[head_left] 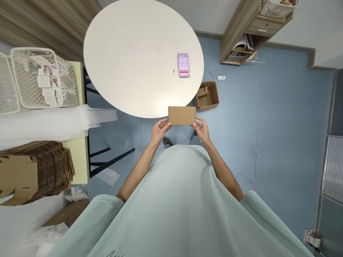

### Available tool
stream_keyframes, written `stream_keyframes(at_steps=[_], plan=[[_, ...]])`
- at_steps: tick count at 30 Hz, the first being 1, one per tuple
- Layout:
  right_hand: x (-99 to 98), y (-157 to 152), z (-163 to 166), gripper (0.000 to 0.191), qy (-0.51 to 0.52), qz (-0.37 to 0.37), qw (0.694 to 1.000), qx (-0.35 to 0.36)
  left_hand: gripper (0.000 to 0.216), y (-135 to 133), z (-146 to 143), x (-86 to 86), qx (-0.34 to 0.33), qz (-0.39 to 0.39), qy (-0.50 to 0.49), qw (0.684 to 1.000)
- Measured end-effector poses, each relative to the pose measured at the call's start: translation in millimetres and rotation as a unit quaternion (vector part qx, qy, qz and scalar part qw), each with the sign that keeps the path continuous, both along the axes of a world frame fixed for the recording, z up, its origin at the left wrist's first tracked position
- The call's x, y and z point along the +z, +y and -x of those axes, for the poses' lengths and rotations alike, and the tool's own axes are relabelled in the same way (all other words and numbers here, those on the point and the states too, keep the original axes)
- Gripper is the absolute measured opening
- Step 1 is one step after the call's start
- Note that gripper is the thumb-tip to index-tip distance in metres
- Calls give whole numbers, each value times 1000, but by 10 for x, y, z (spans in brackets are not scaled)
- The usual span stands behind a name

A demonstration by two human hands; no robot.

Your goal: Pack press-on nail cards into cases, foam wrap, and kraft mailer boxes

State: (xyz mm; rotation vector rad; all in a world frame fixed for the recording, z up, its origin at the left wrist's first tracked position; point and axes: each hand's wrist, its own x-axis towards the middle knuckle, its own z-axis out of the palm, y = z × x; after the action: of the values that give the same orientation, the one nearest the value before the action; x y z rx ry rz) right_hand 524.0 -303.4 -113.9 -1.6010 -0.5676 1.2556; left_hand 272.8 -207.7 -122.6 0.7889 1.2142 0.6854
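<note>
Cardboard box [182, 115], plain brown, fingers [167, 125] gripping both ends

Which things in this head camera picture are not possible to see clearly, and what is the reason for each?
All in the head view:
1. Inside of the cardboard box between the left hand and right hand: hidden by its upper panel.
2. Screen of the phone: blurred into blocks.
3. Leftmost basket: cut off by the left edge.
4. Dark marking on the shirt: cut off by the bottom edge.

Blurred phone screen [183, 65], hidden underside of held box [182, 116]
</note>
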Motion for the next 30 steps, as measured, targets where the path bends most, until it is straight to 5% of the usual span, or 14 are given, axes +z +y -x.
stream_keyframes(at_steps=[13,22,30], plan=[[-104,19,-2084,83,16,42,999,-3,73,36,-2154,-77,-3,34,46,998],[-185,219,-2806,78,56,80,995,3,70,289,-2763,-203,-31,52,60,996],[-282,673,-3120,87,53,164,985,-28,51,936,-3245,-654,-62,79,90,991]])
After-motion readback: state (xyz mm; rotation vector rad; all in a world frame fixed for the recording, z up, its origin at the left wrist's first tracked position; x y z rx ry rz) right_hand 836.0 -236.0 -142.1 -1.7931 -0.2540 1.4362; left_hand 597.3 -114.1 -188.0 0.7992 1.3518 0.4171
